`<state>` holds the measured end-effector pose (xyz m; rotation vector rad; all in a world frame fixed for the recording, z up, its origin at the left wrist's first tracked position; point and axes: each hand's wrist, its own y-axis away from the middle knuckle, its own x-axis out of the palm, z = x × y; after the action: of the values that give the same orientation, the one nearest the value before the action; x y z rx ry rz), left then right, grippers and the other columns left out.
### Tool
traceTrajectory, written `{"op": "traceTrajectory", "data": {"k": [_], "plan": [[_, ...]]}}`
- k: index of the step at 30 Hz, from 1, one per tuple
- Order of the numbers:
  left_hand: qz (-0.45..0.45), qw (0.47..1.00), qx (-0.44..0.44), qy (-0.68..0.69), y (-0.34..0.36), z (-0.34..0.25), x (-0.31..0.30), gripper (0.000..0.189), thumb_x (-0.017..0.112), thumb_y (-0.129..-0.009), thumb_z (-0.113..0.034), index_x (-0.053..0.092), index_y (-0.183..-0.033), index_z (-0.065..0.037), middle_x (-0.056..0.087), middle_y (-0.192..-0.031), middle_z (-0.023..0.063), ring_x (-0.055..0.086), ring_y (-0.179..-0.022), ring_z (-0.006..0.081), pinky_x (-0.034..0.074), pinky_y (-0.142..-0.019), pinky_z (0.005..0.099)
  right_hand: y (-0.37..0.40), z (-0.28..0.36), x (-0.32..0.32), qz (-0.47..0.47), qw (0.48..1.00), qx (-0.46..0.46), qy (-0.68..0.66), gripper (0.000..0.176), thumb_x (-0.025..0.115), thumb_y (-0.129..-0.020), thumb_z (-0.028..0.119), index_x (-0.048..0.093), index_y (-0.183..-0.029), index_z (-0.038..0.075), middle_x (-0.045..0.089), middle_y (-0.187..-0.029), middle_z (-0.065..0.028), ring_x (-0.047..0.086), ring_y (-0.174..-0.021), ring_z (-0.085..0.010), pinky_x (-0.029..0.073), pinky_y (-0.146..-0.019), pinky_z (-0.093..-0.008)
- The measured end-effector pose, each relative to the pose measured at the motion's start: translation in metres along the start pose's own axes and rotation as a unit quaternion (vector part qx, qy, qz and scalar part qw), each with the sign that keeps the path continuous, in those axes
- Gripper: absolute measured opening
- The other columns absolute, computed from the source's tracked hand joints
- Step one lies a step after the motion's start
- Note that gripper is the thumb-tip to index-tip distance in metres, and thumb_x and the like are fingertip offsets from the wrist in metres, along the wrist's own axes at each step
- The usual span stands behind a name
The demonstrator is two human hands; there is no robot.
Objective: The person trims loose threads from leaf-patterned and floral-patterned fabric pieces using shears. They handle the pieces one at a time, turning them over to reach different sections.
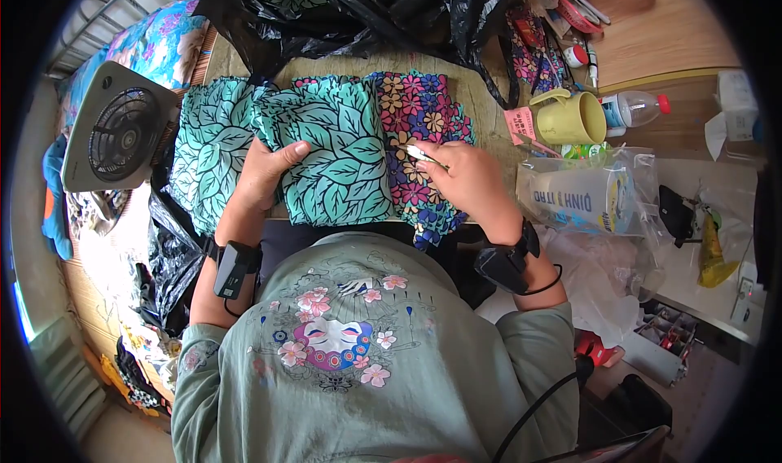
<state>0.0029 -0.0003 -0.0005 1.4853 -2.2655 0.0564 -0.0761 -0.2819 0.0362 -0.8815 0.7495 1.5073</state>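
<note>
Left hand (265, 174) is lying flat and open on the green leaf fabric (342, 149) mid-table (407, 60), right hand (466, 179) is pinching a small white piece (423, 153) on the floral fabric (423, 105) touching its right side, long axis running near-to-far edge, right hand nearer.

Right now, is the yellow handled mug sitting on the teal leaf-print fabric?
No, the yellow mug stands beyond the multicoloured flower-print fabric, clear of the teal leaf-print fabric.
</note>
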Motion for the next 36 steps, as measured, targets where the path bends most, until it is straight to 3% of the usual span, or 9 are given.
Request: {"op": "traceTrajectory", "data": {"k": [15, 19, 24, 31, 35, 36], "plan": [[0.006, 1.0, -0.006, -0.025, 0.0002, 0.0, -0.001, 0.064, 0.074, -0.076, -0.027, 0.047, -0.125, 0.004, 0.06, -0.113, 0.0101, 0.058, -0.1, 0.0188, 0.046, -0.09, 0.0317, 0.0034, 0.0029, -0.0043, -0.006, 0.999, 0.008, -0.037, 0.031, 0.069, -0.08, 0.022, 0.067, -0.11, 0.015, 0.066, -0.082, -0.012, 0.062, -0.071, -0.0283, 0.049, -0.063, -0.0357], [0.002, 1.0, 0.004, 0.0, 0.0006, -0.0012, 0.0013, 0.058, 0.077, -0.075, -0.023, 0.051, -0.121, 0.001, 0.062, -0.109, 0.0076, 0.058, -0.098, 0.0177, 0.046, -0.089, 0.0309, 0.0014, 0.0014, -0.0014, -0.002, 1.0, 0.005, -0.016, 0.031, 0.068, -0.08, 0.023, 0.068, -0.11, 0.016, 0.066, -0.083, -0.0118, 0.063, -0.072, -0.0284, 0.049, -0.063, -0.0359], [0.007, 1.0, -0.001, -0.024, 0.0002, 0.0001, -0.0009, 0.063, 0.074, -0.076, -0.028, 0.047, -0.125, 0.004, 0.06, -0.113, 0.01, 0.058, -0.101, 0.0186, 0.046, -0.09, 0.0317, -0.0002, 0.0022, -0.0027, 0.011, 1.0, -0.001, 0.011, 0.03, 0.068, -0.081, 0.024, 0.068, -0.11, 0.017, 0.066, -0.083, -0.0115, 0.063, -0.074, -0.0286, 0.049, -0.064, -0.0365], [0.003, 1.0, -0.002, -0.003, 0.0009, -0.0013, 0.0005, 0.055, 0.075, -0.077, -0.021, 0.051, -0.121, 0.001, 0.062, -0.109, 0.007, 0.058, -0.098, 0.017, 0.045, -0.089, 0.0305, 0.0019, -0.0029, 0.0003, 0.007, 0.999, -0.03, 0.011, 0.033, 0.068, -0.08, 0.022, 0.066, -0.113, 0.018, 0.066, -0.082, -0.0118, 0.062, -0.072, -0.0289, 0.049, -0.063, -0.0356], [0.001, 1.0, 0.003, 0.003, 0.0006, -0.0002, 0.0004, 0.055, 0.074, -0.077, -0.02, 0.051, -0.121, 0.001, 0.061, -0.109, 0.0069, 0.058, -0.098, 0.0169, 0.045, -0.089, 0.0305, 0.0063, -0.0002, -0.0037, 0.017, 0.998, -0.026, -0.059, 0.033, 0.067, -0.082, 0.019, 0.065, -0.114, 0.013, 0.067, -0.078, -0.0088, 0.063, -0.069, -0.0211, 0.048, -0.062, -0.0316], [0.003, 1.0, 0.003, 0.003, 0.0005, 0.0, 0.0003, 0.055, 0.074, -0.077, -0.02, 0.051, -0.121, 0.001, 0.061, -0.109, 0.0069, 0.058, -0.098, 0.0169, 0.045, -0.089, 0.0305, 0.005, -0.0019, -0.0058, -0.007, 0.992, 0.033, -0.119, 0.033, 0.068, -0.083, 0.019, 0.065, -0.114, 0.011, 0.067, -0.078, -0.0073, 0.062, -0.07, -0.0178, 0.048, -0.062, -0.0301]]}}
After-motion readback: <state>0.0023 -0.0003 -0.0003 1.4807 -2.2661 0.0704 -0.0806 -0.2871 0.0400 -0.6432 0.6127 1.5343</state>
